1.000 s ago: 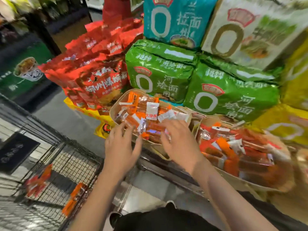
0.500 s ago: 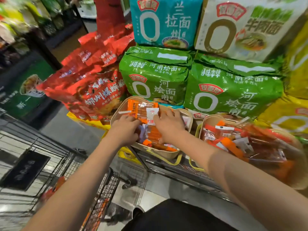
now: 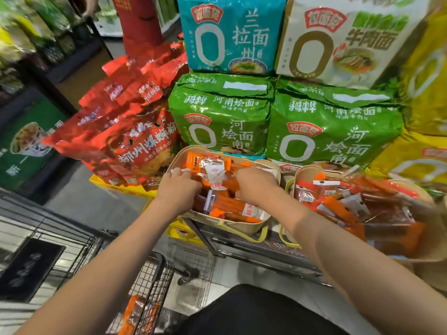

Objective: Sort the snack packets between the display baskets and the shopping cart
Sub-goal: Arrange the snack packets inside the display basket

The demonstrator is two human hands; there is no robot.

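A beige display basket (image 3: 239, 226) in the middle holds several orange and clear snack packets (image 3: 227, 205). My left hand (image 3: 177, 188) is inside its left side, fingers curled down onto packets. My right hand (image 3: 256, 186) reaches into its right side, fingers closed over packets. Whether either hand has lifted a packet is hidden. A second beige basket (image 3: 303, 174) to the right is heaped with similar packets (image 3: 350, 206). The wire shopping cart (image 3: 154, 274) is at the lower left, with an orange packet (image 3: 131, 313) lying in it.
Large green noodle bags (image 3: 222, 117) stand right behind the baskets, with a teal bag (image 3: 232, 35) and a white bag (image 3: 343, 42) stacked above. Red pouches (image 3: 130, 131) pile up on the left. The baskets rest on a metal wire rack (image 3: 254, 247).
Both hands have moved forward from the basket's near edge into the left basket and closed down onto packets. The view has shifted nearer to the display.
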